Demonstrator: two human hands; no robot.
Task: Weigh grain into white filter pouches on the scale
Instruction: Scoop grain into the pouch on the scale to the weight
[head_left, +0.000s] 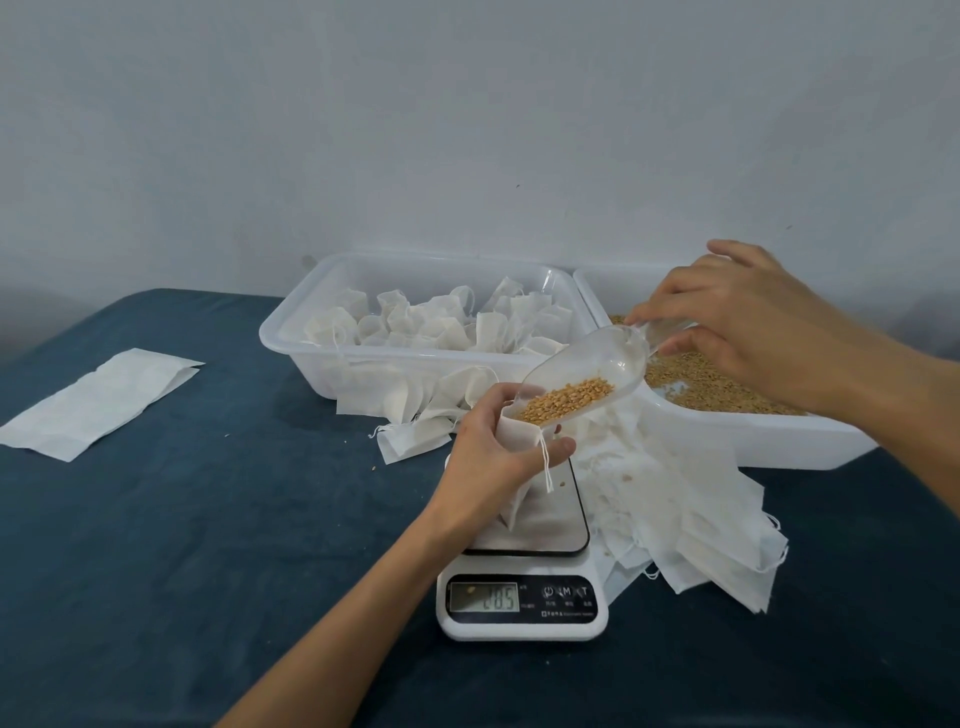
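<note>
Left hand is gripping an open white pouch over the scale platform, pouch bottom touching the plate. Right hand is pinching the handle of a clear scoop, tilting it down, lip sitting at the pouch mouth just above the left grip, grain lying in it. Display digits are blurred. Behind the left grip: tub of filled pouches. Under the right grip: grain tub. Empty pouches are piling right of the scale on the counter.

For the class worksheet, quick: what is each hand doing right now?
Left hand: grips a pouch open above the scale.
Right hand: pinches the scoop handle, grain inside.
</note>
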